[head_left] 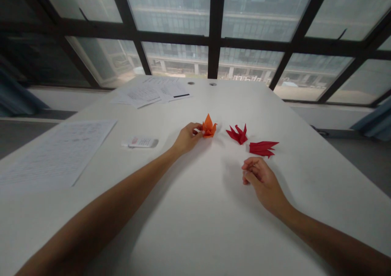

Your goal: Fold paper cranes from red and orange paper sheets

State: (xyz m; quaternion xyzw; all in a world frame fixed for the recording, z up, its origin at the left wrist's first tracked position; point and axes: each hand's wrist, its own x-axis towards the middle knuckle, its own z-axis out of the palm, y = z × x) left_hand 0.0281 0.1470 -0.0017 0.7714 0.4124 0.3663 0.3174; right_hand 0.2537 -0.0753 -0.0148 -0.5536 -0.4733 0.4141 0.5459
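Observation:
An orange origami crane [209, 128] stands near the middle of the white table, its point upward. My left hand [189, 136] pinches its left edge between thumb and fingers. To the right of it lie two red folded paper pieces: a red origami crane [238, 135] with raised points, and a flatter red paper piece [263, 148] with points spread to the right. My right hand [259, 178] hovers just in front of the flatter piece, apart from it. Its fingers are loosely curled, with the thumb close to the fingertips, and I see nothing between them.
Printed sheets [152, 91] overlap at the table's back left, and another printed sheet [58, 153] lies at the left. A small white packet or tube [141, 142] rests left of my left hand. Behind the white table [189, 227] stand dark-framed windows [216, 31].

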